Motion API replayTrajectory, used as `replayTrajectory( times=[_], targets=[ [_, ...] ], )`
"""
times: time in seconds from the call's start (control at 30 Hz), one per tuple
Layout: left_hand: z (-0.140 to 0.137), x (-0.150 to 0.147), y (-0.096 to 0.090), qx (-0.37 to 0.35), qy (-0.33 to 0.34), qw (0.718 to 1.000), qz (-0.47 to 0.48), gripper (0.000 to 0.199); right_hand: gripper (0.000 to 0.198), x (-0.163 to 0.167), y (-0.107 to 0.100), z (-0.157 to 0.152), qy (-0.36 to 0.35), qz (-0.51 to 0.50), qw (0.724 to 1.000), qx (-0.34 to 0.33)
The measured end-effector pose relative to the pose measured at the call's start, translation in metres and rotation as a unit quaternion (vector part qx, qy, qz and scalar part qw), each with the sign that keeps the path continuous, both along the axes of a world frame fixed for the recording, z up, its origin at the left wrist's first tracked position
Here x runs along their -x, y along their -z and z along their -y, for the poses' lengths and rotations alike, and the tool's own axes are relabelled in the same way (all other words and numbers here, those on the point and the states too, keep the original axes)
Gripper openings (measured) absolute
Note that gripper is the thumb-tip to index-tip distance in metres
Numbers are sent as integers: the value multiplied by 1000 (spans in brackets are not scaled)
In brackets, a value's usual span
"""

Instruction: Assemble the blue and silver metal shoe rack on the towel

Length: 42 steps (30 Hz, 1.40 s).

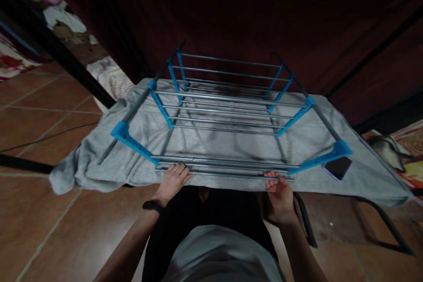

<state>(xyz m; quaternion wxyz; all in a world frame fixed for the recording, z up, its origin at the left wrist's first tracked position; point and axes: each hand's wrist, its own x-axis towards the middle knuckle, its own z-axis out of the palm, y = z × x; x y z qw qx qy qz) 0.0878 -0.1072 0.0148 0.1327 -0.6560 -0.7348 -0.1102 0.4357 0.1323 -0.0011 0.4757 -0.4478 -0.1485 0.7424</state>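
Observation:
A rack of grey metal tubes with blue plastic brackets lies on a grey blanket. Along its front edge runs a metal rod with bare-looking ends. My left hand, back upward and a black band on the wrist, has its fingers curled over the rod's left part. Near the rod's right end, my right hand is turned palm up, fingers closed around the rod. Just behind the rod, more parallel tubes sit between the two front brackets.
The grey blanket covers a low table or bench. A phone lies on it to the right of the rack. A dark red curtain hangs behind. Black metal bars stand at the left, and a cable crosses the tiled floor.

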Motion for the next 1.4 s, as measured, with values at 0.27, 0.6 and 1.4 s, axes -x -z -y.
replayTrajectory(
  times=[0.27, 0.6, 1.4],
  targets=[
    [1, -2, 4, 14, -8, 1000, 5, 28, 10, -6, 0, 8, -38, 73, 995, -48],
    [2, -4, 7, 22, -14, 1000, -16, 29, 5, -6, -6, 10, -43, 66, 996, -48],
    [4, -2, 7, -31, 13, 999, 8, 25, 23, -8, -11, 19, -62, 80, 991, -87]
  ],
)
